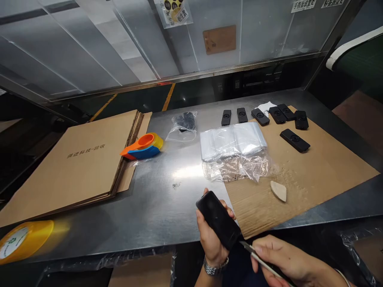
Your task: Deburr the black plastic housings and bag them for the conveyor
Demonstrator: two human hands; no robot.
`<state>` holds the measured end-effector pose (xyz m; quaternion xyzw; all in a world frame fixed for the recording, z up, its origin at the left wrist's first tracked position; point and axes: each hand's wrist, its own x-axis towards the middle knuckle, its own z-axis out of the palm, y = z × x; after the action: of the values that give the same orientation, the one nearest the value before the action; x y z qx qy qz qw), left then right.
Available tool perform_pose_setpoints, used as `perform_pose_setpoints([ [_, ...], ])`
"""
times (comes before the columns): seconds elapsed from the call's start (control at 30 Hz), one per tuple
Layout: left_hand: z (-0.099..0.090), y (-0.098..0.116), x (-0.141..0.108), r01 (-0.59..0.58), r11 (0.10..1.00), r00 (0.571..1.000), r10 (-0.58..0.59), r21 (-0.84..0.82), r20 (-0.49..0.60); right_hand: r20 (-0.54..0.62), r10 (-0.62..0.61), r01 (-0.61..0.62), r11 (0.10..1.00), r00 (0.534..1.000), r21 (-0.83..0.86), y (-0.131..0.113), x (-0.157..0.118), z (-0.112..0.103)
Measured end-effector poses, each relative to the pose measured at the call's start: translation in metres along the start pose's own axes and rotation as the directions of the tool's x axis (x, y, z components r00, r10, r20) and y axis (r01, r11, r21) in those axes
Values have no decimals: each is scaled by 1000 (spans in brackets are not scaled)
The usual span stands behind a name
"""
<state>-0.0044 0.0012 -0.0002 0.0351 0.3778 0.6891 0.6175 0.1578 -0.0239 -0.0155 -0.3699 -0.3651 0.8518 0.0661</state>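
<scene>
My left hand (211, 243), with a metal watch on the wrist, is closed around a black rectangular plastic device (218, 219), tilted with its smooth face up. It is over the table's front edge. My right hand (284, 255) grips a utility knife (259, 258) with a pale handle. The knife's blade points at the device's lower right corner; whether it touches cannot be made out. Several similar black devices, each with a round control, lie at the back right, one of them, a black device (295, 140), nearest on the cardboard sheet (323, 175).
A pack of clear plastic bags (233, 143) lies mid-table, with a pale wedge-shaped piece (278, 191) to its right. Leftward are a bagged black item (187, 121), an orange and blue tape dispenser (143, 146), stacked flat cardboard (74, 159) and a yellow tape roll (38, 237).
</scene>
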Motion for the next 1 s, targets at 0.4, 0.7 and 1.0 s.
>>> perform_pose_setpoints([
  [0.4,-3,-10,0,540,842,836,-537,-3,-111,-272,-509,142,634,816,-760,-40,-4,2],
  [0.7,-1,-20,-6,672,740,733,-669,-15,-123,-52,-485,84,255,873,-963,-46,1,16],
  [1.0,-4,-28,-22,768,637,641,-765,68,-63,-157,-515,32,338,843,-940,-54,3,0],
])
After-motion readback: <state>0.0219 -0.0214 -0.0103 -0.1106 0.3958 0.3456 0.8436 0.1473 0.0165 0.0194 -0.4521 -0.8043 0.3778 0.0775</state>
